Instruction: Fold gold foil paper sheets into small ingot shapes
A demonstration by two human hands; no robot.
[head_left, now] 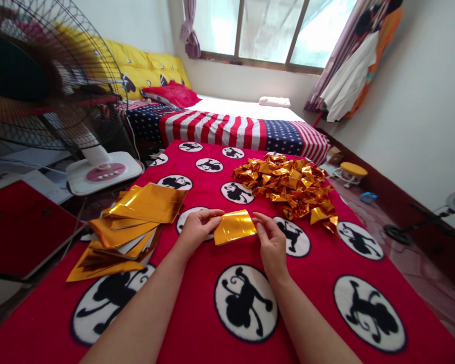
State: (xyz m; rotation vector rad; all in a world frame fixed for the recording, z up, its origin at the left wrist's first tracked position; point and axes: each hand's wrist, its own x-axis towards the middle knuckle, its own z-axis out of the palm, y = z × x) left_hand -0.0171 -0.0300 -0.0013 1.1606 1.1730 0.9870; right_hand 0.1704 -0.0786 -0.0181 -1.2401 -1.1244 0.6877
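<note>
A shiny gold foil paper sheet [235,227] is held just above the red cloth between my two hands, its surface slightly curved. My left hand [199,227] pinches its left edge, with the thumb and fingers closed at the upper corner. At the right edge, the thumb and fingers of my right hand [270,240] close on the paper. Left of my hands lies a loose stack of flat gold foil sheets [136,212], fanned and overlapping. A heap of folded gold foil pieces [288,179] sits beyond my right hand.
The red cloth [189,313] with black-and-white monkey circles covers the surface before me. An electric fan [106,172] stands at the left, near a red board [23,227]. Behind is a bed [227,126]; a yellow-topped stool [353,169] stands on the floor at right.
</note>
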